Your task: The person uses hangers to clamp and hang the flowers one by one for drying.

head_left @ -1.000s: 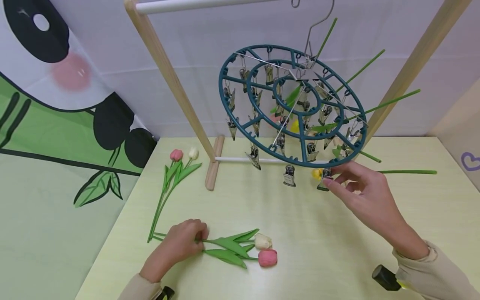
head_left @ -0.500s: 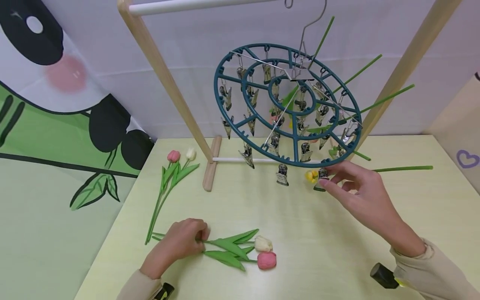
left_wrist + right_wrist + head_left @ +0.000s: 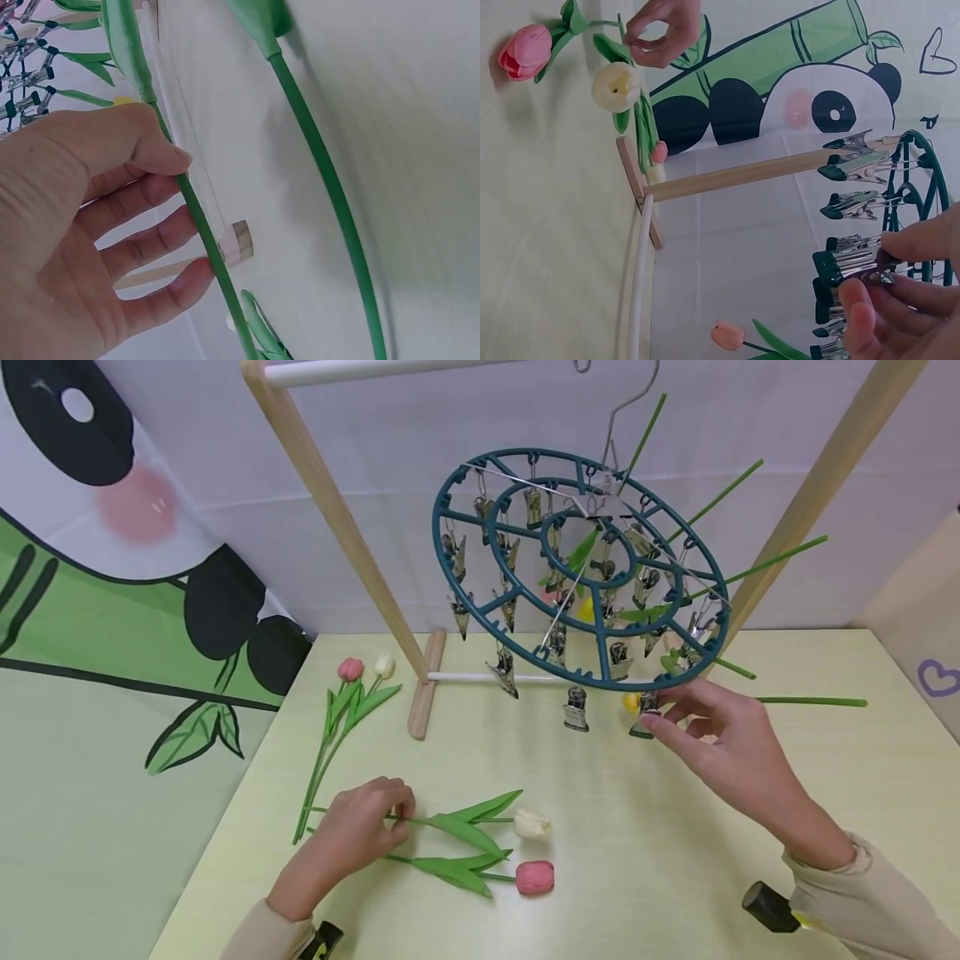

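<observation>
My left hand (image 3: 367,822) pinches the green stem of a white tulip (image 3: 532,825) between thumb and fingers. In the left wrist view that stem (image 3: 196,214) runs past the fingertips, just off the table. A pink tulip (image 3: 535,877) lies beside it, apart from the hand. My right hand (image 3: 723,743) pinches a metal clip (image 3: 645,714) at the near right rim of a round blue-green hanger (image 3: 602,652). The right wrist view shows thumb and fingers on this clip (image 3: 855,262), its dark-tipped jaws facing away from the hand.
Several other clips dangle from the hanger, among them one clip (image 3: 576,710) close by. Tulip stems (image 3: 780,560) stick out at its right. A wooden stand (image 3: 337,518) with a white bar (image 3: 390,370) frames it. Another pink tulip (image 3: 350,670) and white tulip (image 3: 384,666) lie at left.
My left hand has moved slightly up and away with the white tulip, parting it from the pink tulip, which stays on the table. My right hand keeps its hold on the clip.
</observation>
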Tool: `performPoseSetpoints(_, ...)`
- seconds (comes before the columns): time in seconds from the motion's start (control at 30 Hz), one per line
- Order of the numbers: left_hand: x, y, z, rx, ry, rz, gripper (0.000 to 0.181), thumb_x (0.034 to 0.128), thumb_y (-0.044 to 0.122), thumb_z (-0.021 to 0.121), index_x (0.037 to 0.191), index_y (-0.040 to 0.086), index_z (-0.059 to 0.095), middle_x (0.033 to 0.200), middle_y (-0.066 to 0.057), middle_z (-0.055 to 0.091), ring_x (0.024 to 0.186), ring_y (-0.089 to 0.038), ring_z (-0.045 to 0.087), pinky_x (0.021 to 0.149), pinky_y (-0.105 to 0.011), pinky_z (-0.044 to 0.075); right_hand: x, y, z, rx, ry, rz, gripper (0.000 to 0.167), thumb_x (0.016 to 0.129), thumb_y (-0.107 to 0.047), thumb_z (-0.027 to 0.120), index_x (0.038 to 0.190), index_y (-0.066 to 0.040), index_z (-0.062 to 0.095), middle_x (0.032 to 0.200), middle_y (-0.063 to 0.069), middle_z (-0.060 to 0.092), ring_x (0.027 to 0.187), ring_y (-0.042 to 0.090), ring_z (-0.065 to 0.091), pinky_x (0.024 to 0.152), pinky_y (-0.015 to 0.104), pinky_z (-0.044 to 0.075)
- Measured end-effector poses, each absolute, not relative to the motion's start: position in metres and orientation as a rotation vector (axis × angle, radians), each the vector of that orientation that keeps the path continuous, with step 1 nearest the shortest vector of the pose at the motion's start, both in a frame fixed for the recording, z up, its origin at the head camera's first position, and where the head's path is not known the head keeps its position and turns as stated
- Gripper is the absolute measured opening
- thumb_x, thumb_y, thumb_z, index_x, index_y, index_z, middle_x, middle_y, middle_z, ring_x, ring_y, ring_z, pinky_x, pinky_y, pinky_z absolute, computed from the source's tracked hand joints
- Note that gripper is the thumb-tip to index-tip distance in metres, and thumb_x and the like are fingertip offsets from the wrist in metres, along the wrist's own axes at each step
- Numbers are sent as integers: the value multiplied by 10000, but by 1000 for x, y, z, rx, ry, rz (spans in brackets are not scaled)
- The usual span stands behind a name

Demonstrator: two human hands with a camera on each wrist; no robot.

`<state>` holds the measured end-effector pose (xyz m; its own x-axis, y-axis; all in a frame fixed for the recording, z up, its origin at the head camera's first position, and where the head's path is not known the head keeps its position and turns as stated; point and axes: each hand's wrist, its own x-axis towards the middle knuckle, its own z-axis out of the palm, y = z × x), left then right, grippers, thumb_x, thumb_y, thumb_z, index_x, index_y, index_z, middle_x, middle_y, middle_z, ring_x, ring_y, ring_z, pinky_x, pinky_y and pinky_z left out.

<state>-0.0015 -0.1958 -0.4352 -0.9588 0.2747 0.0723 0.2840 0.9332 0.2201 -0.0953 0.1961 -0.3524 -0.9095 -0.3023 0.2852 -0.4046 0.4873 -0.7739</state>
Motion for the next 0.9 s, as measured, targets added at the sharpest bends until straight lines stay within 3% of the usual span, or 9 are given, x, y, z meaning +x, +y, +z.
performPoseSetpoints(0.9, -2, -177, -409, -522, -2898, -221, 211, 667, 20, 672, 699, 214, 595, 693, 140, 520, 624, -50, 443, 475, -198, 355, -93, 197, -348, 643, -2626, 1371, 203, 872, -179, 686, 1060, -105, 671, 855, 15, 670, 756, 57, 584, 617, 174, 507)
